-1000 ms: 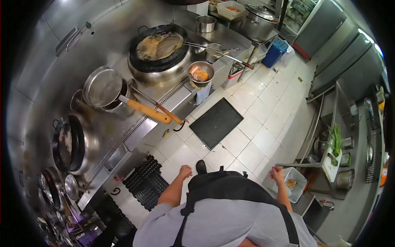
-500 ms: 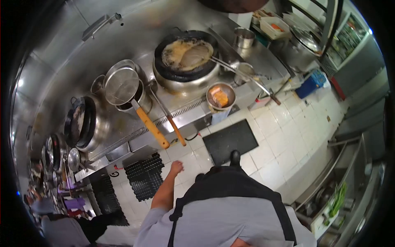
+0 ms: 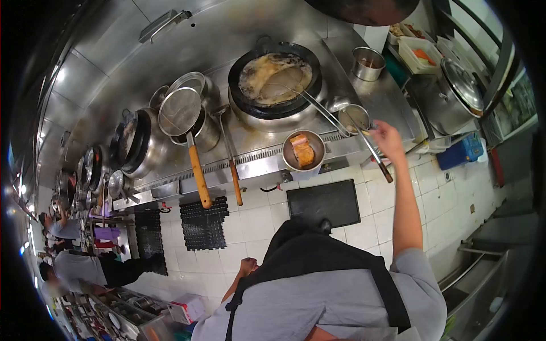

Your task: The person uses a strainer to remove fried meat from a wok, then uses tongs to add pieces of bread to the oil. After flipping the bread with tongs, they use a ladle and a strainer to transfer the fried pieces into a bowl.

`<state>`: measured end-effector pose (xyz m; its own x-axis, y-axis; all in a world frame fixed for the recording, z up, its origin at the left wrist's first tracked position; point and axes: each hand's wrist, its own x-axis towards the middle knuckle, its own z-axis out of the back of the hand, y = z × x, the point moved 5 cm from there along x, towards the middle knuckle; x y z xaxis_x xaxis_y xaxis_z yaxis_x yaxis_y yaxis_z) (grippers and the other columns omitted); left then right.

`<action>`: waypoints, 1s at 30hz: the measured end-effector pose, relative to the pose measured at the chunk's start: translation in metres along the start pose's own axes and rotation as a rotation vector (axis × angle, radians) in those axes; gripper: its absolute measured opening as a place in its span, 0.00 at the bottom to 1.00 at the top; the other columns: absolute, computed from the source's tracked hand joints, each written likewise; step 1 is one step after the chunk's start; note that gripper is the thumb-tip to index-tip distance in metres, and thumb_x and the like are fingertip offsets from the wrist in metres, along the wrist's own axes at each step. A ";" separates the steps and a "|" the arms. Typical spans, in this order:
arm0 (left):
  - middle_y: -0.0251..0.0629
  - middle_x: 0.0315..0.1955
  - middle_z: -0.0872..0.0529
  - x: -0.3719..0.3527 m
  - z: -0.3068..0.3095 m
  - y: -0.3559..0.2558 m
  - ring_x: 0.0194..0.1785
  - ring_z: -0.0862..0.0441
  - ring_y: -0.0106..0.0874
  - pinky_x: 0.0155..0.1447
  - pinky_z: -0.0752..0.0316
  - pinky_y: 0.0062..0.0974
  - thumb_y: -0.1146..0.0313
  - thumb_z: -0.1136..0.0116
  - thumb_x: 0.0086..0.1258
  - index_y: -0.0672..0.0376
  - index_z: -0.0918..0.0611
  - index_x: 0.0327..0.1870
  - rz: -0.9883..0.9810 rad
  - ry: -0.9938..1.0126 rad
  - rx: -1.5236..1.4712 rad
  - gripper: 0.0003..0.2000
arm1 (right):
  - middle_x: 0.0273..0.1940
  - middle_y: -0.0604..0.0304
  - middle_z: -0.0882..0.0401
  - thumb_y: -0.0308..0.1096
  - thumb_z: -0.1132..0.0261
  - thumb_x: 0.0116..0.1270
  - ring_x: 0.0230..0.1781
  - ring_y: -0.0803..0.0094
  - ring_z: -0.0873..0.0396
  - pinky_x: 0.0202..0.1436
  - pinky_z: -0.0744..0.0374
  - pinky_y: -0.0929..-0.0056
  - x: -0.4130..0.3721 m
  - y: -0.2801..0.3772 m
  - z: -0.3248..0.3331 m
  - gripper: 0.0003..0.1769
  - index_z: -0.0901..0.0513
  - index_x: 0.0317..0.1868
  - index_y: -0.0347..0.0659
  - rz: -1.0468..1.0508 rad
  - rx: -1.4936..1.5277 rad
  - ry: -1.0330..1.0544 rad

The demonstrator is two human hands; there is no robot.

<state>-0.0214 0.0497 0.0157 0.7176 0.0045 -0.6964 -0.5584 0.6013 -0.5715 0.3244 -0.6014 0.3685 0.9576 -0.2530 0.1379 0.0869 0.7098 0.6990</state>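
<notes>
My right hand (image 3: 387, 141) reaches over the front edge of the range, beside a small metal pot (image 3: 359, 109). Its fingers are pinched together by the pot's rim, on something thin that I cannot make out. The long handle of a wire skimmer (image 3: 318, 108) passes just left of that hand; its mesh sits in the bubbling oil of a black wok (image 3: 238, 91). A metal bowl (image 3: 288, 161) with browned pieces of food (image 3: 303, 153) stands at the range's front edge. My left hand (image 3: 248, 266) hangs low by my apron, fingers curled, with nothing visible in it.
A wood-handled strainer (image 3: 181, 111) rests over a pot, with a ladle (image 3: 232, 165) beside it. More woks (image 3: 145, 142) line the left. A large lidded pot (image 3: 449, 105) and a blue container (image 3: 459, 152) stand right. Another person (image 3: 85, 267) is at far left. Black mats (image 3: 324, 202) lie on the floor.
My right hand has come into view and reached out to the small pot. My left hand has dropped back toward my body. The whole view has shifted and turned slightly.
</notes>
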 end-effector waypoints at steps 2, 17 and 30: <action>0.45 0.34 0.12 0.017 -0.010 0.011 0.36 0.12 0.41 0.39 0.19 0.44 0.66 0.47 0.70 0.61 0.22 0.47 -0.175 0.025 0.137 0.10 | 0.47 0.41 0.18 0.40 0.28 0.57 0.51 0.50 0.19 0.54 0.21 0.57 0.028 0.032 -0.044 0.33 0.24 0.62 0.39 0.269 -0.154 0.029; 0.43 0.29 0.18 0.102 0.163 -0.180 0.32 0.17 0.39 0.50 0.19 0.43 0.67 0.49 0.74 0.62 0.25 0.54 -0.208 -0.205 -1.485 0.13 | 0.42 0.40 0.17 0.22 0.46 0.62 0.47 0.46 0.18 0.51 0.20 0.52 0.110 0.163 -0.055 0.25 0.21 0.60 0.45 0.445 -0.653 0.257; 0.35 0.27 0.16 0.087 0.112 -0.195 0.30 0.17 0.33 0.51 0.19 0.45 0.61 0.42 0.73 0.55 0.24 0.54 -0.270 -0.029 -1.529 0.13 | 0.35 0.36 0.19 0.39 0.36 0.65 0.39 0.42 0.19 0.49 0.23 0.49 0.069 0.050 -0.148 0.19 0.18 0.53 0.37 0.501 -0.199 0.270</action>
<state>0.1970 0.0223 0.1149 0.8607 0.0603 -0.5055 -0.2805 -0.7724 -0.5698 0.4357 -0.4865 0.3095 0.9288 0.3017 0.2152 -0.3684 0.8153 0.4468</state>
